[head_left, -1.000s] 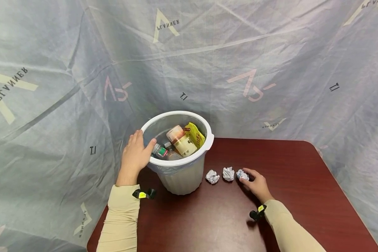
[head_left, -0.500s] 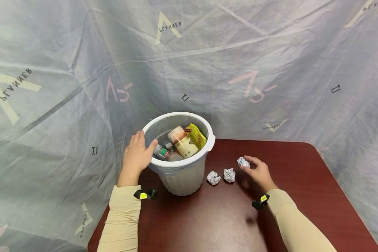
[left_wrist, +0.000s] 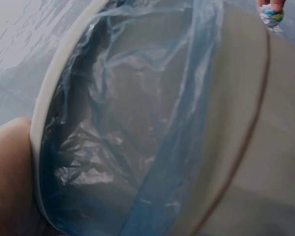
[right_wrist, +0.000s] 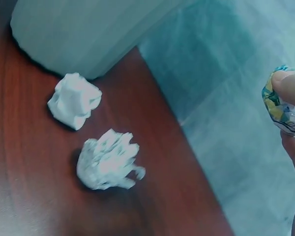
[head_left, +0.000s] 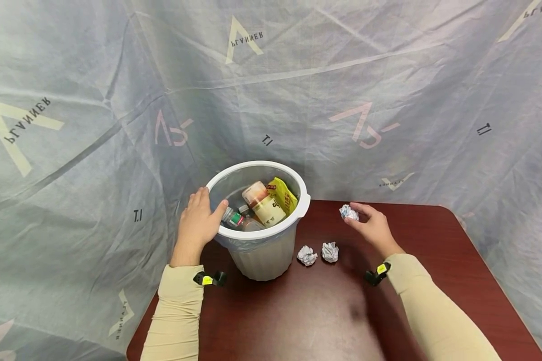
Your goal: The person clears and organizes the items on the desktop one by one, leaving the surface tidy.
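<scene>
A white-rimmed grey trash bin (head_left: 262, 258) stands upright at the left of the table, lined with a bluish plastic bag (left_wrist: 152, 128). At its left rim my left hand (head_left: 197, 223) holds on, the thumb lying over the edge. In the right hand (head_left: 372, 225) a crumpled paper ball (head_left: 349, 212) is pinched between thumb and fingers, raised above the table; coloured print shows on it in the right wrist view. Two more paper balls lie on the table right of the bin, the nearer-to-bin ball (head_left: 307, 255) and the other ball (head_left: 330, 252).
Inside the bin lie a cream-and-orange container (head_left: 266, 205), a yellow wrapper (head_left: 282, 194) and a clear bottle with a green label (head_left: 234, 218). The dark red table (head_left: 298, 321) has rounded corners. Grey printed sheeting (head_left: 289, 100) hangs behind and at the sides.
My right hand has lifted the rightmost paper ball off the table and carried it up and away toward the far side. The left hand stays at the bin rim; the other balls have not moved.
</scene>
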{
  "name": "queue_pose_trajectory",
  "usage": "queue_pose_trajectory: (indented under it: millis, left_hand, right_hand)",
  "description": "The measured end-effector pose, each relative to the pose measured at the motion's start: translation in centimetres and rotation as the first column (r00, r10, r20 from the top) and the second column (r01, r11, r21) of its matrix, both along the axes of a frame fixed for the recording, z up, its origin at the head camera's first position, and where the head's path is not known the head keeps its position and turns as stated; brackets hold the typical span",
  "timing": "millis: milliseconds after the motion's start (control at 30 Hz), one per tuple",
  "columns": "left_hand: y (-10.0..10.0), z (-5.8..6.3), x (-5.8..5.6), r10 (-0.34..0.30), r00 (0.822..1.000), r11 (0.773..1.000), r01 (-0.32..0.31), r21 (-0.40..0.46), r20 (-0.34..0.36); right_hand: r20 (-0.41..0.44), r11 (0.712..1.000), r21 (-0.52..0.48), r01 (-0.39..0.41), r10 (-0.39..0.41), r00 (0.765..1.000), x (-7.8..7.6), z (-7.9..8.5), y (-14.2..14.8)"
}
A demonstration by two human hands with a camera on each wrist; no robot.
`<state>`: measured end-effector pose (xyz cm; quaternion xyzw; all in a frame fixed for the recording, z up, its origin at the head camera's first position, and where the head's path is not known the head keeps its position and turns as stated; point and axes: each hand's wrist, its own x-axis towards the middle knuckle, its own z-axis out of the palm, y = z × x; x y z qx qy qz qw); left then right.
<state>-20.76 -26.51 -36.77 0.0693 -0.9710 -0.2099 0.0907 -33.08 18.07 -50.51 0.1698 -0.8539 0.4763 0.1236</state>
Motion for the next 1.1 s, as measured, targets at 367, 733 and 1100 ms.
queue_pose_trajectory:
  millis: [367,733,1100]
  left_hand:
    - [0.2,0.1,0.1,0.006,1.0,1.0,-0.006,-0.024,0.01]
    - [0.0,0.0,-0.1,0.006,1.0,1.0,-0.005,-0.03,0.026]
    - [0.0,0.3,0.0,0.01,0.999,0.999,-0.009,-0.037,0.038]
  right_hand:
    - [-0.019,0.997,-0.024,-0.073,0.072,0.997,-0.2,5.8,-2.2]
    - [-0.143,0.98,-0.064,-0.188,0.177,0.974,0.1,11.4,-6.0]
    - [-0.199,0.949,0.012,-0.316,0.312,0.929,1.0,14.3,-10.5]
